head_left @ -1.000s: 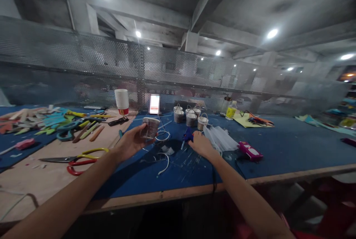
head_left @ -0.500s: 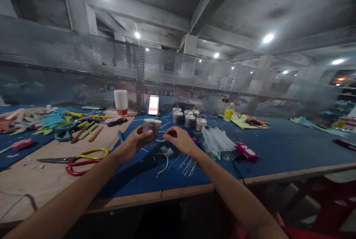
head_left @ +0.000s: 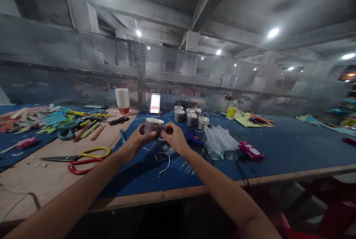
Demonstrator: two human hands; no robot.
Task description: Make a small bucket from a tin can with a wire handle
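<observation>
In the head view, working at the side of the wrapped cup [head_left: 152, 125] seems to call for a light, steady grip, as its thin wall could dent, and for small, level fingertip movements against it. The left hand [head_left: 136, 138] holds the cup from its left, rim up, above the bench [head_left: 133, 179]. The right hand [head_left: 174, 137] narrows to a pinch just beside the cup's right side; whether it touches the cup or holds anything, I cannot tell. The cup thus sits between both hands.
</observation>
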